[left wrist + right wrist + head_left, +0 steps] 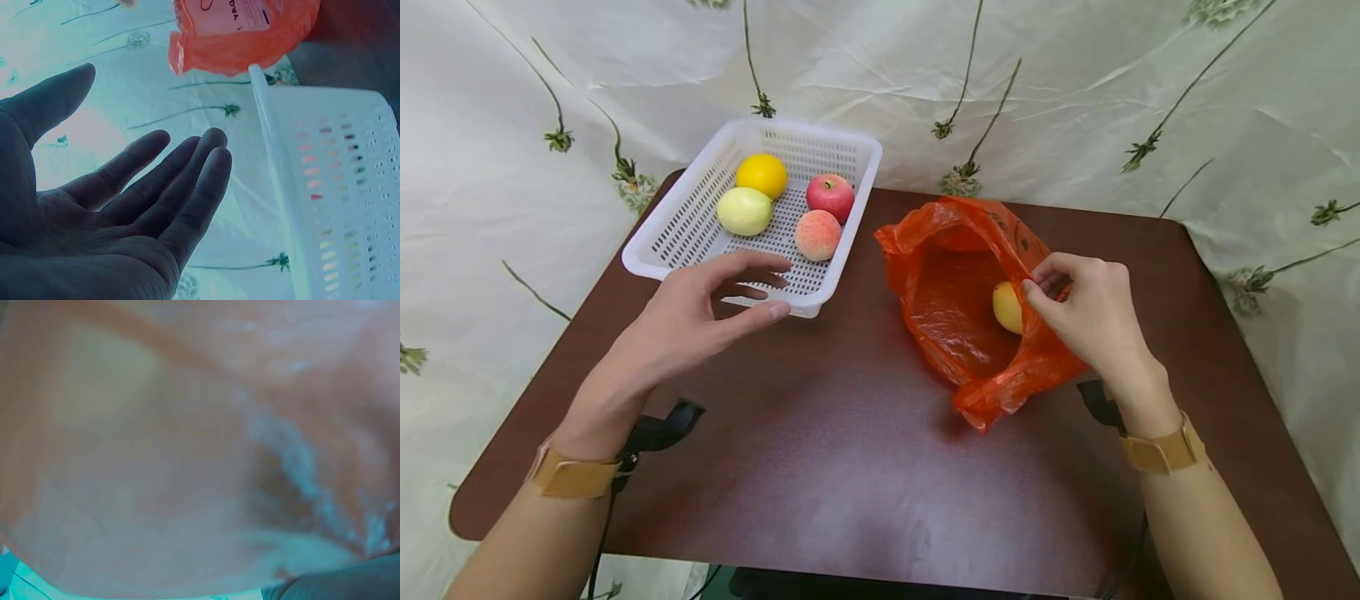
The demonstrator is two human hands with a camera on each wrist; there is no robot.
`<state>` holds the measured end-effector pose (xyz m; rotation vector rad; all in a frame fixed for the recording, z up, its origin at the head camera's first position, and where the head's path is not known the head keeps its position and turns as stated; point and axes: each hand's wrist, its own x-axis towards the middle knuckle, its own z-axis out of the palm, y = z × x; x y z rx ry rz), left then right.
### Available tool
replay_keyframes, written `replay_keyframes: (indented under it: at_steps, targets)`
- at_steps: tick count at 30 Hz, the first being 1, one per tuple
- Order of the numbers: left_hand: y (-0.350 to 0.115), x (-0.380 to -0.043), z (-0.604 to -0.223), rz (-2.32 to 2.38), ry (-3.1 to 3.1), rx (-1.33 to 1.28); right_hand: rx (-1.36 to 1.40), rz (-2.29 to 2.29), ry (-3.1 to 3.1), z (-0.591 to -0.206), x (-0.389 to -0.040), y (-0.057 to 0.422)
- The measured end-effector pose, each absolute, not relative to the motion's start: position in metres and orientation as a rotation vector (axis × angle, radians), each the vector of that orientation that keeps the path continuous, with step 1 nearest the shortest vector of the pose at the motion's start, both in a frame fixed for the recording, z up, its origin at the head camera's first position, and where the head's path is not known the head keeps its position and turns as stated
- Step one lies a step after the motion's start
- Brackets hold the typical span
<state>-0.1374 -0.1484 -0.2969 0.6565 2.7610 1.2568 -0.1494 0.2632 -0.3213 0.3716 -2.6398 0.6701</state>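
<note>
My left hand (700, 308) is held over the near edge of a white plastic basket (655, 267), fingers spread and nothing in them. In the left wrist view the palm and loose fingers (194, 206) show beside the basket wall. Inside the basket sit an orange-yellow fruit (762, 175), a pale green-yellow fruit (744, 212), a red apple (831, 197) and a peach (817, 235). My right hand (1086, 312) pinches the right rim of a red plastic bag (947, 308). The bag's mouth gapes, and a yellow fruit (1007, 307) lies inside, partly hidden by the rim.
The dark brown table (820, 475) carries both basket and bag. Behind it hangs a white cloth (1075, 92) printed with flower stems. Blurred bag plastic (156, 475) fills most of the right wrist view.
</note>
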Motion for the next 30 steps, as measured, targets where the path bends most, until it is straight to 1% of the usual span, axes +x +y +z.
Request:
replay_keyframes:
  at_steps: [3,14,22,30]
  targets:
    - [-0.156,-0.142,-0.3,1.262,2.789,0.622,0.381,0.666,-2.639,-0.32,-0.151,0.262]
    - [-0.163,-0.159,-0.29,1.266,2.831,0.523,0.375,0.665,-2.663,-0.316,-0.153,0.258]
    - [-0.158,-0.186,-0.28,1.229,2.839,0.481,0.347,0.675,-2.664,-0.317,-0.151,0.259]
    - [-0.157,-0.21,-0.286,1.138,2.821,0.449,0.329,0.677,-2.674,-0.32,-0.149,0.259]
